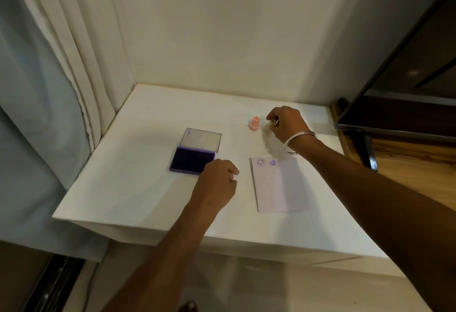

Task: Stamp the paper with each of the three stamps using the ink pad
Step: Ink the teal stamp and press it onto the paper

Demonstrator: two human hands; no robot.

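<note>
A purple ink pad lies with its clear lid folded back, left of centre on the white table. A pale paper lies to its right and bears two purple marks at its top left corner. A pink stamp stands upright beyond the paper. My right hand, with a silver bangle on the wrist, is closed around a small pale stamp just right of the pink one. My left hand rests as a loose fist at the ink pad's near right corner, holding nothing that I can see.
A wall rises behind the table and a curtain hangs at the left. A dark framed panel stands at the right over a wooden floor. The table's front edge drops off near me.
</note>
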